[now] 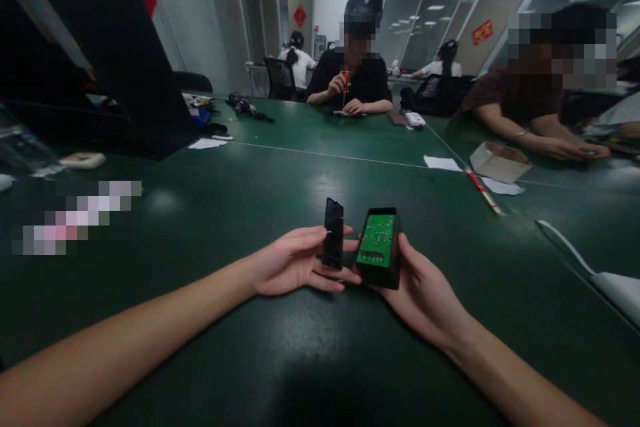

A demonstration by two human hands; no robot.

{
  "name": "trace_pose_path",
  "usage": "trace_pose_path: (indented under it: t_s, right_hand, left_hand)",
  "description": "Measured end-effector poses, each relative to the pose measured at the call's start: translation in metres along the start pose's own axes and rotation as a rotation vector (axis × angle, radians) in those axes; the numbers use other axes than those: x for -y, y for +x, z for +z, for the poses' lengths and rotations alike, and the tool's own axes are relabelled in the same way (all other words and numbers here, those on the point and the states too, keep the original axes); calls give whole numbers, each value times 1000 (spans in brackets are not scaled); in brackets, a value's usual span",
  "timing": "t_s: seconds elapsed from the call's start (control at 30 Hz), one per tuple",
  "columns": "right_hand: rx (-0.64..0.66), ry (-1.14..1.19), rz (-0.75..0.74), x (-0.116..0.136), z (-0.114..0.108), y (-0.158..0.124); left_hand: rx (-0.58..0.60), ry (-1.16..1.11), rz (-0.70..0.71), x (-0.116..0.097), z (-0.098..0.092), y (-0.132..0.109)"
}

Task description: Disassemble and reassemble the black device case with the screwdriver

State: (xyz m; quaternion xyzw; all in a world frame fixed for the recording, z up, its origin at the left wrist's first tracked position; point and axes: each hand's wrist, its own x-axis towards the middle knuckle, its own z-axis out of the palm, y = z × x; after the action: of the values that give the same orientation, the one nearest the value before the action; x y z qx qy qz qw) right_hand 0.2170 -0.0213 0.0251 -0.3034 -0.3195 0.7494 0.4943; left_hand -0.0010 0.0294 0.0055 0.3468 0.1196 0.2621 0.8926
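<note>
My left hand [293, 263] grips a flat black plastic cover [333, 232], held upright on edge between thumb and fingers. My right hand [420, 287] cradles a black box casing [395, 260] from below, its open face showing a green circuit board [377, 239]. The two pieces are side by side and slightly apart, just above the dark green table [240, 213]. Both forearms reach in from the bottom edge.
A red-handled screwdriver [484, 192], a small cardboard box [499, 161] and white paper slips [442, 163] lie to the right. A large black case [100, 60] stands at the left. Across the table a person [353, 73] holds a screwdriver; another person's arm [545, 133] rests at the right.
</note>
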Motion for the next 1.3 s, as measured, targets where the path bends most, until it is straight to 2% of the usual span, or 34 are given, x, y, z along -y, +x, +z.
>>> trace_pose_path:
  t_s: [0.17, 0.33, 0.53, 0.63, 0.77, 0.9, 0.97, 1.13, 1.2, 1.3]
  right_hand:
    - [-113, -61, -40, -2, 1, -1]
    - [-158, -111, -45, -4, -2, -3]
    - [-91, -125, -60, -7, -6, -3]
    - [-59, -136, -96, -8, -5, -3]
    - [-35, -155, -106, -9, -1, -5]
    - [-19, -145, -77, -11, 0, -7]
    - [-16, -145, -78, -12, -1, -7]
    - [-27, -143, -79, -11, -2, -5]
    - [-26, -134, -80, -11, -2, -5]
    - [-29, -135, -84, -12, -2, -4]
  left_hand:
    - [-6, 56, -16, 0, 0, -1]
    - [2, 61, -28, 0, 1, -1]
    - [-26, 71, -33, -1, 4, -1]
    - [-57, 93, 23, 2, 5, 1]
    - [-39, 131, 136, 12, 4, 4]
    - [-111, 184, 209, 19, 4, 4]
    - [-157, 324, 246, 20, 7, 2]
    - [-273, 900, 362, 20, 16, -4]
    - [-275, 1087, 464, 20, 16, -6]
    - [-217, 1365, 615, 19, 11, -9]
